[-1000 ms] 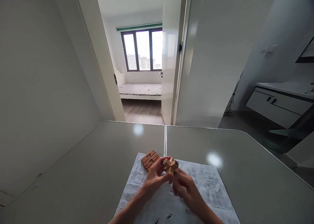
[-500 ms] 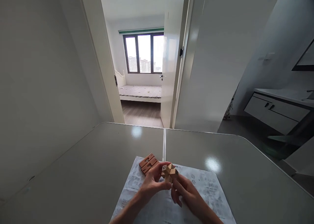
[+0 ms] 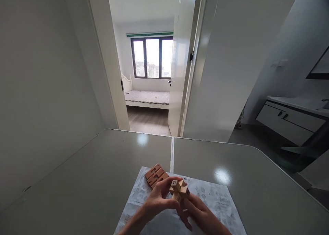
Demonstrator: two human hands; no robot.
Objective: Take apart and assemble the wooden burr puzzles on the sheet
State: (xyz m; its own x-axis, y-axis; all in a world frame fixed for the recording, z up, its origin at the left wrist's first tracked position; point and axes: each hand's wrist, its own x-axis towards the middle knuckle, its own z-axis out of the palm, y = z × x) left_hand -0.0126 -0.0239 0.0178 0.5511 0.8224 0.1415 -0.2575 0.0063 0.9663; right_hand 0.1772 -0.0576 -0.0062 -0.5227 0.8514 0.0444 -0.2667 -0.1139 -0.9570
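Observation:
A pale wooden burr puzzle (image 3: 179, 190), its short square bars crossing one another, is held between my two hands above the printed sheet. A letter shows on the end of its upper left bar. My left hand (image 3: 162, 195) grips it from the left, thumb below and fingers behind. From the lower right, my right hand (image 3: 196, 209) pinches it with thumb and forefinger, other fingers curled underneath. Just beyond my left hand lie reddish-brown wooden pieces (image 3: 155, 175) with cut-out slots, side by side and partly hidden by that hand.
The creased paper sheet (image 3: 218, 207) with printed diagrams lies on a glossy grey table (image 3: 84, 180) with a seam down its middle. Past the far edge, an open door (image 3: 181, 67) shows a bed (image 3: 147, 96). A wall stands at left, a vanity cabinet (image 3: 285, 116) at right.
The puzzle and both hands sit slightly lower in view, and the puzzle looks a little turned. The whole view has shifted slightly. Both hands keep their hold.

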